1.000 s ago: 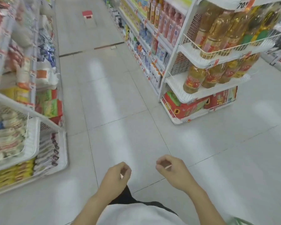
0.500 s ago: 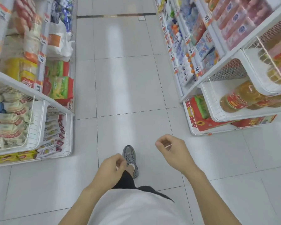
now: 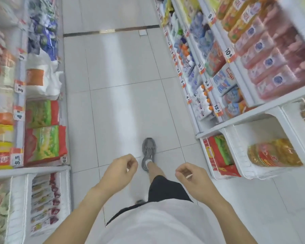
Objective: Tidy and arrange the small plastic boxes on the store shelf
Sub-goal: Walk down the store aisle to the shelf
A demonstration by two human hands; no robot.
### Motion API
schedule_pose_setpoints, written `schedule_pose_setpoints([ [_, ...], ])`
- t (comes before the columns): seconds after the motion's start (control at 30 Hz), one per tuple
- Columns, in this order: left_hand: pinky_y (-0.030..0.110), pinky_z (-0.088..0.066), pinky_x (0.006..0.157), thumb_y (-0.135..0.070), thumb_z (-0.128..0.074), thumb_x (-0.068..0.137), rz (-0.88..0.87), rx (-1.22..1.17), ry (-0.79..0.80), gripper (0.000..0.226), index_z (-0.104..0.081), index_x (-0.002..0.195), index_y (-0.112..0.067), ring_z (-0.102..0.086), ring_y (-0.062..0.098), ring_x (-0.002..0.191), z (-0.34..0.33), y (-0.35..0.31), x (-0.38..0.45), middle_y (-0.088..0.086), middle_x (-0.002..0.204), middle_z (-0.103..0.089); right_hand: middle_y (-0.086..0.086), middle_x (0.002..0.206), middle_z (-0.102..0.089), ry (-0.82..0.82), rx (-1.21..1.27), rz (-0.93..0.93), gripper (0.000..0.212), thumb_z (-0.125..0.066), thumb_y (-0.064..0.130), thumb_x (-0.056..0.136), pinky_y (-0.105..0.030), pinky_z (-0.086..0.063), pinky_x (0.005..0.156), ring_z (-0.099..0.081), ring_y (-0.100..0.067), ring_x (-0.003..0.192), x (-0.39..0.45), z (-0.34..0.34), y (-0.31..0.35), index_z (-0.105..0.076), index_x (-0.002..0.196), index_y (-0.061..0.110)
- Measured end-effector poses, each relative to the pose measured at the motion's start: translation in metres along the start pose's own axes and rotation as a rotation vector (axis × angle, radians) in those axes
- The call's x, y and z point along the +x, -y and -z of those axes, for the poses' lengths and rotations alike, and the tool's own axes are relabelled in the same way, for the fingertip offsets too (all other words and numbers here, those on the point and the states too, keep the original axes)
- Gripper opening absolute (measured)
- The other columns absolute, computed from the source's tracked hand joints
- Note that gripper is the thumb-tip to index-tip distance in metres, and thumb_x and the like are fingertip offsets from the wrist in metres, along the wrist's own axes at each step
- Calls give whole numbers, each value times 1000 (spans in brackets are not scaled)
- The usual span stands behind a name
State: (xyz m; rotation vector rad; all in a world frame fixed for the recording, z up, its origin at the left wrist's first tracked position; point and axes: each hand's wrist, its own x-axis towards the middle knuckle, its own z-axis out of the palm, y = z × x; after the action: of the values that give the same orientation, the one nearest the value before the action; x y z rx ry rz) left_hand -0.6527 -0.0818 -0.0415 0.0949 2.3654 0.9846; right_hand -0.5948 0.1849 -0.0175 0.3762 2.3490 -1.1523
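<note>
Aisle floor (image 3: 123, 103) fills the middle of our view, pale tile running away from us between two long runs of shelving. On our left the shelving (image 3: 21, 106) carries soft bagged goods: green-and-red packets (image 3: 44, 143), a white sack with an orange patch (image 3: 40, 80), and a wire basket of small sachets (image 3: 46, 201) low down. On our right the shelving (image 3: 236, 124) holds pink-capped packs (image 3: 278, 67) up high, blue and white cartons (image 3: 224, 81) below them, and an end bin with a bottle of cooking oil (image 3: 275, 153) lying on its side.

Small plastic boxes we cannot pick out with any certainty; the frame is smeared at its edges and nothing here reads clearly as them. Our best guess is that they sit further along or up on the right-hand shelves, but that is only a judgement.

Our grey shoe (image 3: 148, 153) is planted ahead of us on the tile, pointing down the aisle.

Our left hand (image 3: 118, 170) and right hand (image 3: 192, 178) hang in front of our waist, well apart from either shelf, each loosely curled with the fingers folded in and nothing held.

So the coming move turns on direction: if the boxes lie to the right, our right hand is the nearer one, and we would need to turn and step toward that shelf before any reach is possible.
</note>
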Motion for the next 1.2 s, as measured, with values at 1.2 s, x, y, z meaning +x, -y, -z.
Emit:
schedule_pose_setpoints([
  [1.2,12,-45,73,-27,-49,96,-131,62,-119,16,-60,84,-29,-59,-1,85,652,-172,897,-17,82,-64,28,91,-68,-135,103,174,11,-66,24,92,-11,-46,75,-63,2,88,912,326,567,-68,87,33],
])
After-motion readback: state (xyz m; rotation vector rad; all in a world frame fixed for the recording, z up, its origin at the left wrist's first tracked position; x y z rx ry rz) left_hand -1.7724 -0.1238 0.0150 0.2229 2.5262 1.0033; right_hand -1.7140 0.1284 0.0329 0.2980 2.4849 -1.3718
